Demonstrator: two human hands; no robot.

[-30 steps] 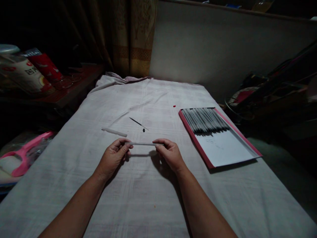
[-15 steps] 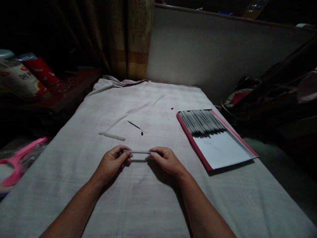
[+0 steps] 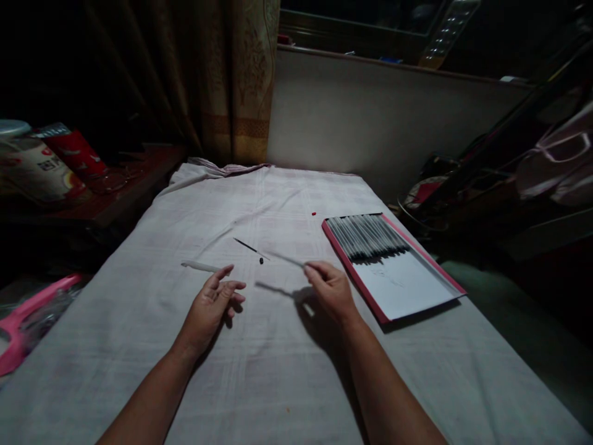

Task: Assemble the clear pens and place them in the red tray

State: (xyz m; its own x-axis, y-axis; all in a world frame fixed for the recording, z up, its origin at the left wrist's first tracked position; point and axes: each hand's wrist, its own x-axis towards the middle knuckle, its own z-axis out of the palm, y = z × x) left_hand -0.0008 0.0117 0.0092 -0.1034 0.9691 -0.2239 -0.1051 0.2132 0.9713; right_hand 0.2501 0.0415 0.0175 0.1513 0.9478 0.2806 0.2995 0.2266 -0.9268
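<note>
My right hand (image 3: pixel 328 289) pinches one end of a clear pen barrel (image 3: pixel 285 259), which points up and to the left above the white cloth (image 3: pixel 259 358). My left hand (image 3: pixel 214 304) hovers just over the cloth with its fingers apart and nothing in it. Beyond my hands lie a thin black refill (image 3: pixel 250 248), a small black cap piece (image 3: pixel 261 261) and a white pen cap (image 3: pixel 200 266). A red tray (image 3: pixel 407 290) to the right holds a row of several pens (image 3: pixel 365 236) at its far end.
A tiny red bit (image 3: pixel 314 214) lies on the cloth near the tray. A dark side table (image 3: pixel 106 204) with cans and packets stands at the left. Something pink and plastic (image 3: pixel 28 315) sits low at the left. Clutter and bags fill the right side.
My left hand has let go of the barrel and opened. My right hand has lifted the barrel and swung it toward the far side. The view has tilted upward.
</note>
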